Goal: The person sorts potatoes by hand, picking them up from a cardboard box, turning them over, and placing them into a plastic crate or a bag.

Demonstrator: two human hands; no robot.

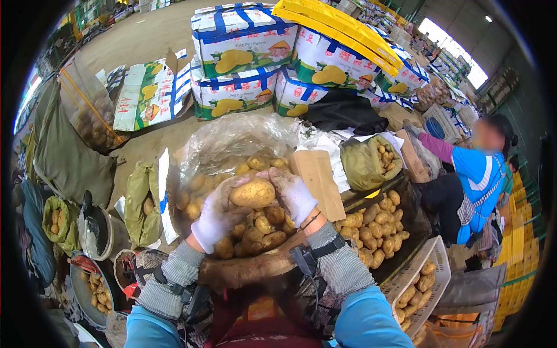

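Both gloved hands are raised over an open plastic-lined box (200,148) of potatoes. A large potato (253,193) lies between them, its broad side showing. My left hand (219,211), in a dirty white glove, has its fingers wrapped against the potato's left side. On the other side, my right hand (292,194) is close to the potato's upper right; its fingertips are partly hidden and I cannot make out whether they touch it. Loose potatoes (264,225) lie below and behind the hands.
Potato cartons (235,93) are stacked ahead, with yellow crates (342,29) on top. A dark bin of potatoes (413,217) and a white basket (444,264) stand to the right. A co-worker (473,174) is beyond them. Green sacks (139,200) stand left.
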